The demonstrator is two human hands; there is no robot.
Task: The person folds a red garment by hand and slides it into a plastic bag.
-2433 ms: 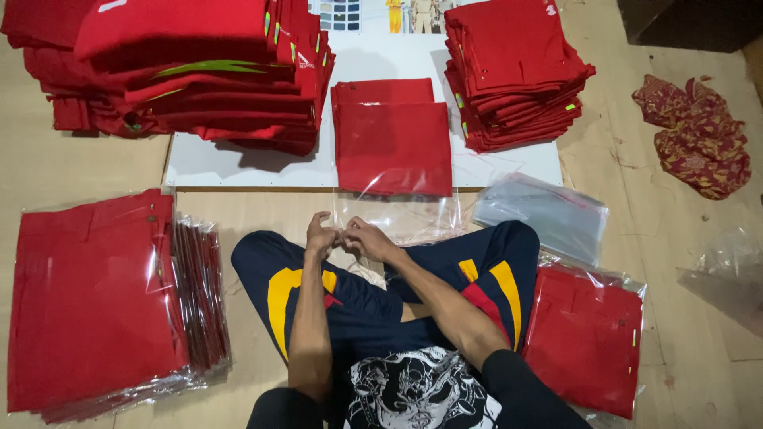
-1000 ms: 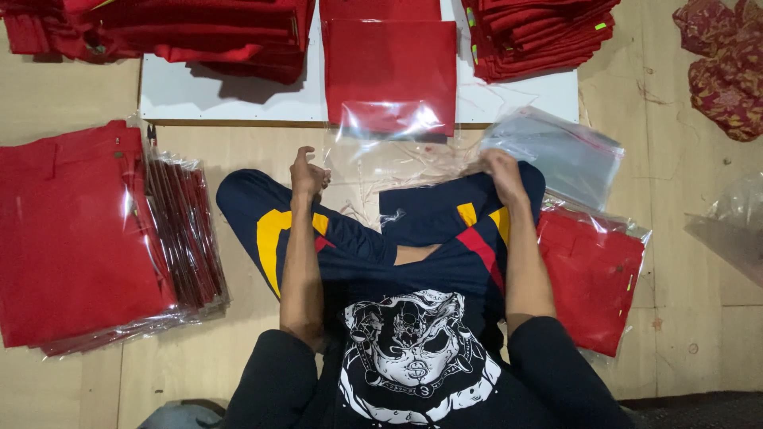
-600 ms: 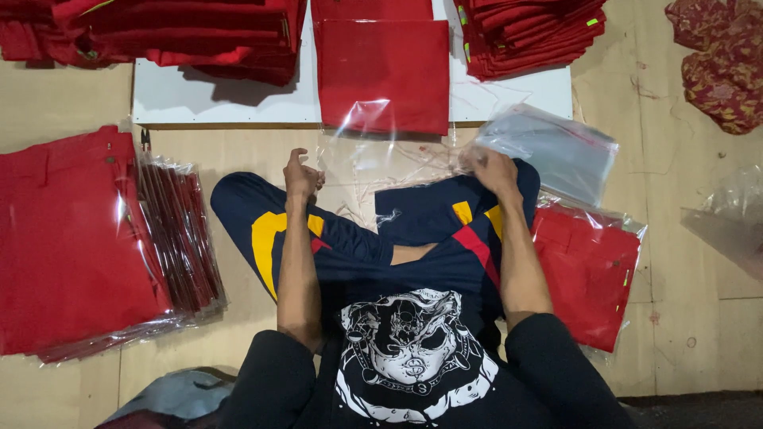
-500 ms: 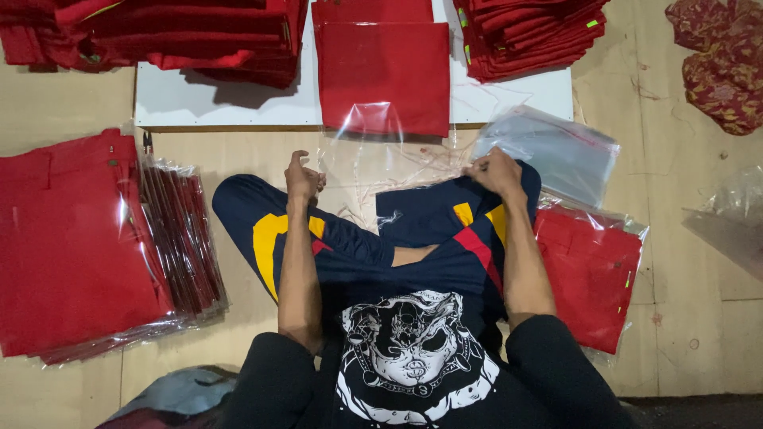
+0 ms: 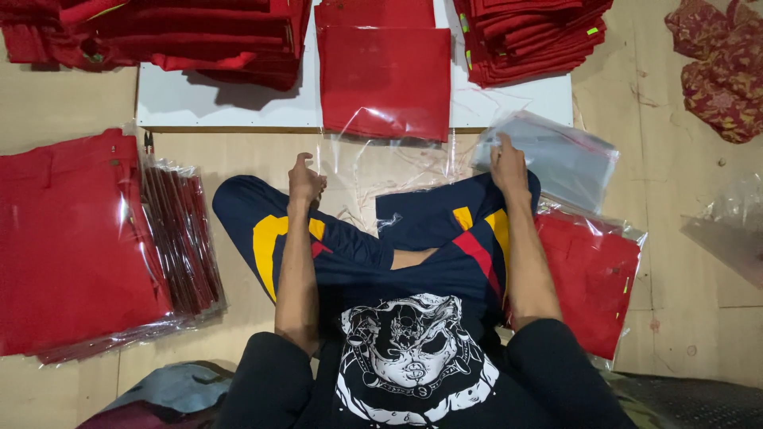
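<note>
Two hands grip one clear plastic bag (image 5: 381,171). I see left hand (image 5: 306,181) and right hand (image 5: 509,163) pinching its edges below the folded red garment (image 5: 385,71).

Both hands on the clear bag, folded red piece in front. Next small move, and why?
Probably draw the clear bag further over the folded red garment. The left hand and right hand grip its near corners, spread wide, and its far end seems to overlap only the garment's near edge. The garment lies flat and square on the white board.

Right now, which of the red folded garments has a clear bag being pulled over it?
The single folded red garment on the white board, straight ahead between both hands; the clear bag covers its near edge. Other stacks lie untouched.
</note>
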